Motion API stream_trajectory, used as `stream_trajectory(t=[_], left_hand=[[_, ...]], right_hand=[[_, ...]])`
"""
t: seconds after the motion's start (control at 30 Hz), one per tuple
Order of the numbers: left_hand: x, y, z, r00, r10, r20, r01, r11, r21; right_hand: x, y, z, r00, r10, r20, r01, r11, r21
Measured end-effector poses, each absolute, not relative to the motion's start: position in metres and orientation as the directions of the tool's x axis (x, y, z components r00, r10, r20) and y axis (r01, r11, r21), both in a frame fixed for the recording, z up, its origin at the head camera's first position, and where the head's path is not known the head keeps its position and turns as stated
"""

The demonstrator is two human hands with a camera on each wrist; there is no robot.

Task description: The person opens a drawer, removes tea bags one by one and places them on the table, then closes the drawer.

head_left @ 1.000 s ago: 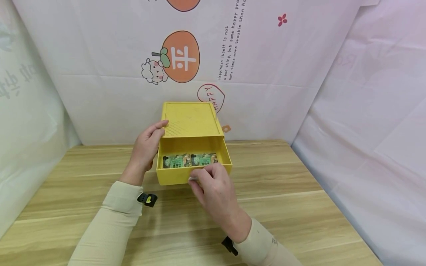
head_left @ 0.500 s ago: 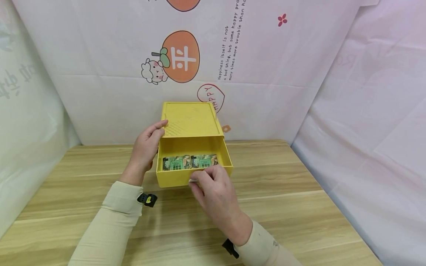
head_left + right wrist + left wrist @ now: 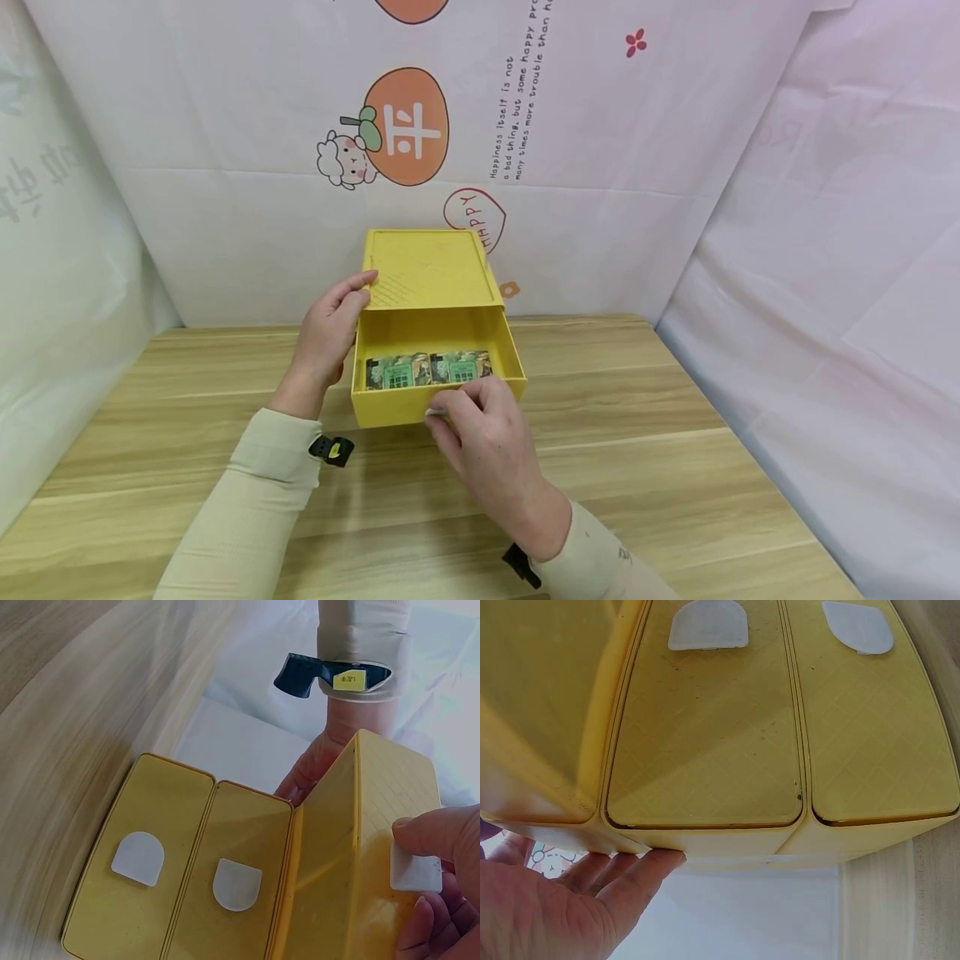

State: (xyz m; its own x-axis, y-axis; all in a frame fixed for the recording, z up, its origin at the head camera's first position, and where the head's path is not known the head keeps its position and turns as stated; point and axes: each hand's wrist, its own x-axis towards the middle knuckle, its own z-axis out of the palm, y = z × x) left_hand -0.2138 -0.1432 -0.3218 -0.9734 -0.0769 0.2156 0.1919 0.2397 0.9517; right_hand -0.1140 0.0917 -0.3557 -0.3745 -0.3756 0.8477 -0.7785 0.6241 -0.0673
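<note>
Drawer [image 3: 396, 408] out further vs b4.

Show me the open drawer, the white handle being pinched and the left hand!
Open drawer [image 3: 393, 407], head view: its front panel.
Pinched white handle [image 3: 415, 871], right wrist view: its flat face.
Left hand [image 3: 321, 343], head view: between wrist and fingers.

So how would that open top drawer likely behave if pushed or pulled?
The top drawer looks like molded plastic, so probably stiff: its walls stand straight. It's likely light, as just two small green packs show inside. Pulled further, it could tip the cabinet forward, since it juts out past the two shut drawers below.
</note>
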Motion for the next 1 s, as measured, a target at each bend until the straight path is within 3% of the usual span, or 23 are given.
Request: stream_trajectory(t=[1.0], left_hand=[[-0.2142, -0.1440, -0.3221, -0.973, -0.070, 0.218, 0.196, 0.236, 0.952]], right_hand=[[-0.1050, 0.0966, -0.3529, -0.381, -0.387, 0.839, -0.766, 0.641, -0.052]])
